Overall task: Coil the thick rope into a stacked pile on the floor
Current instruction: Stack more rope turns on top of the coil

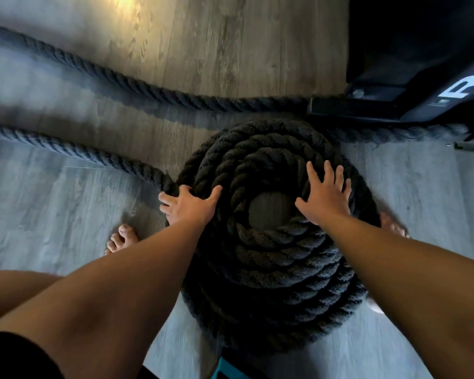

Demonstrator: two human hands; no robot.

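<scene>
Black rope coil [271, 269], left grip [188, 205] curled round its outer strand, right grip [326, 195] wide, flat on top

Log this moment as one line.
left hand: grips loose rope at coil edge | right hand: flat on coil | uncoiled: loose rope runs left across floor

Coiled rope [271, 269], left hand [190, 206] gripping its edge, right hand [326, 196] flat atop

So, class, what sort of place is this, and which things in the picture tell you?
Probably a gym or home workout room. A thick rope, like a training rope, lies coiled on the wood-look floor, and black equipment with white lettering stands beside it.
</scene>
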